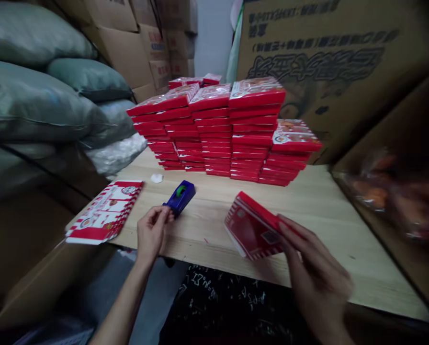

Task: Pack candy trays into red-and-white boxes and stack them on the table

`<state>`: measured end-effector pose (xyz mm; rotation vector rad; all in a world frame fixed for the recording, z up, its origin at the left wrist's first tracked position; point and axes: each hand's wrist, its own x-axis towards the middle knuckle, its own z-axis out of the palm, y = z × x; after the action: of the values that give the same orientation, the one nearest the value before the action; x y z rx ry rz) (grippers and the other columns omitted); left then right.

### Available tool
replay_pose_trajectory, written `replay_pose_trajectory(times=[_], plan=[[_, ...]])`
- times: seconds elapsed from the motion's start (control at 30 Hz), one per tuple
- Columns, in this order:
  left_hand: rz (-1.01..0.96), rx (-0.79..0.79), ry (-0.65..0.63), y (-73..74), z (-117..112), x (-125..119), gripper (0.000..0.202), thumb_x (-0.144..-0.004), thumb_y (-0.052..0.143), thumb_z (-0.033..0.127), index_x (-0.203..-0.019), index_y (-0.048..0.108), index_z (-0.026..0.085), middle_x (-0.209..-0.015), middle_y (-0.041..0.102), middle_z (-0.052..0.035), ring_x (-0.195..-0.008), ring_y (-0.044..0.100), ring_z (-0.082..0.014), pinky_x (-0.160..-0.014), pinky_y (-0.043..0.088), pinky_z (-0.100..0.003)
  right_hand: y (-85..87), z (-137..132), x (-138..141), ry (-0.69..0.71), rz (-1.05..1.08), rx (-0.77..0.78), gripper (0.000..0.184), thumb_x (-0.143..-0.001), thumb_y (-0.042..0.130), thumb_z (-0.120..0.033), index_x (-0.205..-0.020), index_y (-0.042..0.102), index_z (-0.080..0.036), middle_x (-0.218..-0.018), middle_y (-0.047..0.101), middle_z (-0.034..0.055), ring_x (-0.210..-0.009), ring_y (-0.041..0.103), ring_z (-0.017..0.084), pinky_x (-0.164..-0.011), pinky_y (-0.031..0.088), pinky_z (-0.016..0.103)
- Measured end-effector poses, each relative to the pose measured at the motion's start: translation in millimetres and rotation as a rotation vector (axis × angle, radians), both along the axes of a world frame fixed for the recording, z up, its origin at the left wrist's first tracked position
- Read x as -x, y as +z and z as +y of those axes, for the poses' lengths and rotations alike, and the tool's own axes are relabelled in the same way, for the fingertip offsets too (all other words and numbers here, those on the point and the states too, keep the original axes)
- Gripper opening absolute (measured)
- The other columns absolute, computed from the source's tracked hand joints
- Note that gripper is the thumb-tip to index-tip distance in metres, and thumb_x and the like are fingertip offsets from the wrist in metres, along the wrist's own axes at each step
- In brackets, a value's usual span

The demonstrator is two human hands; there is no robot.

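Note:
My right hand (313,268) grips a red and white striped box (252,230), tilted just above the wooden table (329,206). My left hand (152,232) rests at the near end of a blue tape dispenser (180,196) with a green roll, fingers curled and pinched at its edge, likely on tape too small to make out. A pile of flat unfolded red and white cartons (105,213) lies at the table's left edge. Behind stand several tall stacks of finished red boxes (221,129).
A small white scrap (157,178) lies on the table near the stacks. Grey-green sacks (38,91) are piled at left, cardboard boxes (336,57) behind and at right. A blurred carton with orange items (397,191) sits at far right.

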<state>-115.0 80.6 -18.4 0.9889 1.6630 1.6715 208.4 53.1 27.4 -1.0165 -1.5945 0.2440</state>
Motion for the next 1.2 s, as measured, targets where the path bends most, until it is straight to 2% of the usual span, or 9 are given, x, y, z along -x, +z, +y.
replay_pose_trajectory(times=[0.17,0.27,0.37,0.53,0.63,0.73,0.83,0.93,1.2], plan=[[-0.158,-0.085,-0.33,76.6,-29,-106,0.02,-0.09,0.074,0.034,-0.102,0.078,0.018,-0.077,0.075,-0.0023,-0.067,0.068,-0.0136,-0.07,0.058,-0.026,-2.0,6,5,0.101,-0.17,-0.087,0.054,-0.097,0.056,0.001,-0.141,0.064,-0.028,-0.141,0.067,0.0068,-0.125,0.067,0.022,-0.104,0.059,0.039],[-0.328,-0.094,-0.432,95.0,-27,-143,0.059,-0.089,0.077,0.031,-0.143,0.057,0.022,-0.075,0.075,-0.0003,-0.063,0.069,-0.0134,-0.066,0.059,-0.025,-0.4,3,9,0.122,-0.225,-0.089,0.057,-0.097,0.054,0.003,-0.144,0.061,-0.029,-0.143,0.065,0.007,-0.128,0.065,0.021,-0.107,0.058,0.037],[-0.413,-0.055,-0.457,85.3,-16,-149,0.092,-0.086,0.081,0.032,-0.161,0.028,0.021,-0.071,0.075,0.0001,-0.057,0.068,-0.0138,-0.061,0.058,-0.025,-3.1,2,10,0.142,-0.233,-0.096,0.06,-0.097,0.051,0.005,-0.146,0.059,-0.03,-0.146,0.063,0.0067,-0.13,0.064,0.021,-0.106,0.059,0.037],[-0.453,0.126,-0.56,53.7,-1,-138,0.099,-0.08,0.084,0.045,-0.158,0.029,0.02,-0.075,0.077,-0.0047,-0.059,0.071,-0.0196,-0.058,0.056,-0.029,-4.7,2,6,0.172,-0.184,-0.034,0.065,-0.098,0.05,0.002,-0.147,0.056,-0.039,-0.147,0.062,0.0027,-0.13,0.064,0.024,-0.105,0.061,0.043],[-0.207,0.082,-0.436,47.3,5,-131,0.088,-0.075,0.088,0.046,-0.148,0.043,0.025,-0.078,0.071,-0.0002,-0.063,0.067,-0.0178,-0.062,0.054,-0.03,6.3,4,3,0.202,-0.125,0.057,0.06,-0.098,0.053,-0.003,-0.144,0.06,-0.043,-0.142,0.066,0.0013,-0.127,0.067,0.025,-0.103,0.062,0.045],[0.17,-0.149,-0.257,54.6,7,-121,0.079,-0.071,0.092,0.038,-0.141,0.055,0.033,-0.111,0.07,-0.0055,-0.098,0.067,-0.024,-0.089,0.055,-0.037,16.5,8,-4,0.264,-0.037,0.143,0.047,-0.099,0.057,-0.009,-0.131,0.07,-0.04,-0.134,0.072,0.0026,-0.12,0.071,0.025,-0.098,0.064,0.043],[0.319,-0.227,-0.484,66.7,6,-111,0.052,-0.079,0.087,0.034,-0.128,0.07,0.035,-0.128,0.069,-0.0061,-0.12,0.062,-0.0282,-0.104,0.05,-0.04,17.4,13,-15,0.315,0.083,0.28,0.031,-0.099,0.062,-0.016,-0.117,0.078,-0.036,-0.124,0.077,0.0031,-0.114,0.074,0.023,-0.093,0.065,0.038],[0.154,-0.042,-0.728,71.9,5,-108,0.023,-0.086,0.079,0.035,-0.108,0.078,0.028,-0.104,0.078,-0.0044,-0.098,0.071,-0.0242,-0.087,0.056,-0.034,15.6,17,-23,0.365,0.109,0.46,0.027,-0.099,0.065,-0.025,-0.12,0.077,-0.036,-0.124,0.077,0.003,-0.112,0.074,0.021,-0.092,0.064,0.034],[-0.16,0.076,-0.84,52.7,15,-119,0.028,-0.079,0.083,0.027,-0.105,0.071,0.02,-0.089,0.075,-0.0023,-0.078,0.069,-0.0168,-0.073,0.053,-0.027,3.0,32,-23,0.559,0.093,0.659,0.032,-0.101,0.062,-0.034,-0.131,0.072,-0.033,-0.136,0.072,0.0061,-0.121,0.07,0.022,-0.104,0.057,0.042]])
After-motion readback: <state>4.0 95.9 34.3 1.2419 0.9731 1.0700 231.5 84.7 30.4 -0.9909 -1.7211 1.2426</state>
